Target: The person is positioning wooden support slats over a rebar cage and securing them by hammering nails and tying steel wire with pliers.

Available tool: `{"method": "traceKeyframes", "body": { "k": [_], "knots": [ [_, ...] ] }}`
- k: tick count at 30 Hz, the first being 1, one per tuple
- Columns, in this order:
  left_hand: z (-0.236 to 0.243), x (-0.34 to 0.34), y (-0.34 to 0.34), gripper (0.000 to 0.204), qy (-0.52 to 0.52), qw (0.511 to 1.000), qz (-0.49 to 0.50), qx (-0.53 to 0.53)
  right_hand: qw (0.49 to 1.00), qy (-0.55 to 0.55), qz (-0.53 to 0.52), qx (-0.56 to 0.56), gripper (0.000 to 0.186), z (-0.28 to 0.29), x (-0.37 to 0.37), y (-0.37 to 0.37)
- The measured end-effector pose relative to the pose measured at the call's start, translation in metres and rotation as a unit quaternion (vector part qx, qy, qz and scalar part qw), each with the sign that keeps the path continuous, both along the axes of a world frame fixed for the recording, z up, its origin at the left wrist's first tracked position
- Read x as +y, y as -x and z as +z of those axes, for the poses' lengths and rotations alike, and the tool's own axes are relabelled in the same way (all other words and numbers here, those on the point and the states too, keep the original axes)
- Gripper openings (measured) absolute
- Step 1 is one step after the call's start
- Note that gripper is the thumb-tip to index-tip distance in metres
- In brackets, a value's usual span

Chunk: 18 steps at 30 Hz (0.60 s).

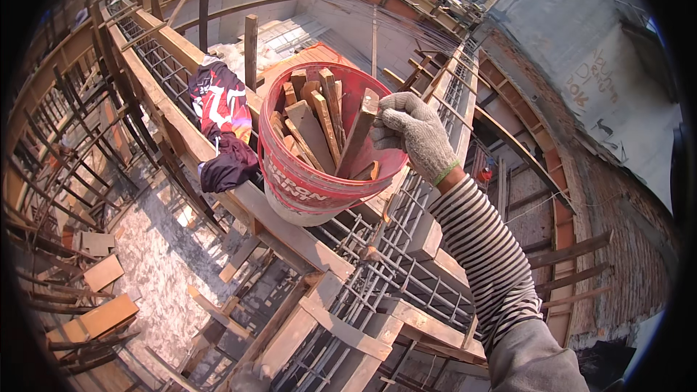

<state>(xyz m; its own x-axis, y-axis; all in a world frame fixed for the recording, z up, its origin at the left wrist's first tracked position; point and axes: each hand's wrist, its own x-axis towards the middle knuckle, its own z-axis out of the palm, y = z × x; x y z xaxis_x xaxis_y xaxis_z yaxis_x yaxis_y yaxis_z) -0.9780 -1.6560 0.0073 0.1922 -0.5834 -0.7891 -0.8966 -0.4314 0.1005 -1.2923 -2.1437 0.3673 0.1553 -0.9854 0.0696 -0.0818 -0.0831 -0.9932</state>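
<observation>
My right hand (405,131), in a grey knitted glove and below a striped sleeve, is closed on the top of a wooden piece (356,141) standing in a red bucket (294,185). The bucket holds several upright, short wood offcuts (323,123) and sits over timber formwork and steel rebar. A red, white and dark garment (221,101) is draped on the formwork just left of the bucket. A small greyish shape at the bottom edge may be my left hand (254,374); its fingers cannot be made out.
Timber formwork (138,51) with rebar cages (446,283) runs around me at height. Lower down at left are a pale floor (160,247), upright props and loose boards (102,272). A grey wall (566,43) with brickwork stands at right. An orange sheet (312,53) lies behind the bucket.
</observation>
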Motion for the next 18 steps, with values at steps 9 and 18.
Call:
{"method": "traceKeyframes", "body": {
  "k": [9,18],
  "knots": [
    [-0.029,0.023,0.005,0.068,0.081,0.994,-0.058,-0.036,0.904,0.071,0.002,0.421,0.044,-0.031,-0.060,-0.051],
    [0.089,-0.045,0.031,0.063,0.034,0.992,0.118,-0.040,0.741,0.205,-0.114,0.630,0.042,-0.047,-0.078,-0.075]
  ]
}}
